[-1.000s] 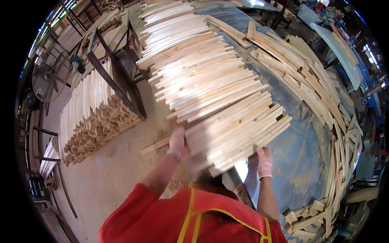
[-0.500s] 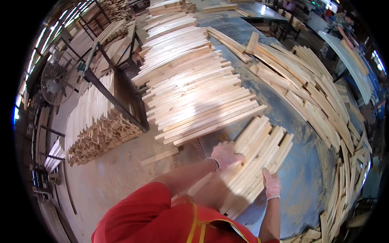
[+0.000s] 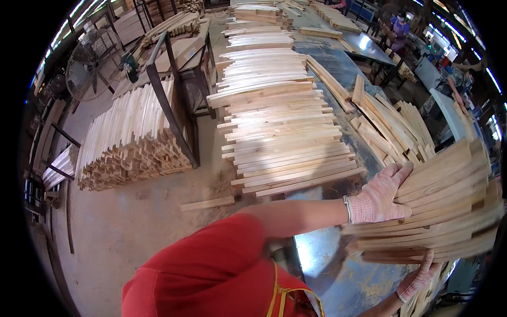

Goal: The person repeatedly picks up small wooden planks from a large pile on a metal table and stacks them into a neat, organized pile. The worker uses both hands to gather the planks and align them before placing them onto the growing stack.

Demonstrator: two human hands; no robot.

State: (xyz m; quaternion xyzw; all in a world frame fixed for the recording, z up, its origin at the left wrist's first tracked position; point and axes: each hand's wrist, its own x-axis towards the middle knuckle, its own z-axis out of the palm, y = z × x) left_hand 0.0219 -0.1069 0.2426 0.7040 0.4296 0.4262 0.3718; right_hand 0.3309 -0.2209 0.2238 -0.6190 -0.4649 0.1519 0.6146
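A bundle of pale wooden strips (image 3: 443, 203), lying side by side and slightly blurred, is squeezed between my two hands at the right. My left hand (image 3: 379, 196), in a pink-and-white knit glove, grips its far left side with fingers and thumb apart against the wood. On the near side my right hand (image 3: 420, 278), gloved alike, presses the bundle's edge; some of its fingers are hidden by the wood. Left of the bundle, a long row of wooden strips (image 3: 290, 142) lies side by side on the blue-grey table (image 3: 364, 277), its near end close to my left forearm.
Loose boards (image 3: 391, 124) lie piled on the table's right side. A metal rack (image 3: 171, 100) stands at the left beside stacked strips (image 3: 132, 137). One short strip (image 3: 207, 203) lies on the floor. A large fan (image 3: 91, 63) stands far left; another person (image 3: 400, 30) is at the back right.
Both hands have carried the bundle from the table's near middle to the right, turning it more crosswise. My view has shifted too, and more of the workshop's back shows.
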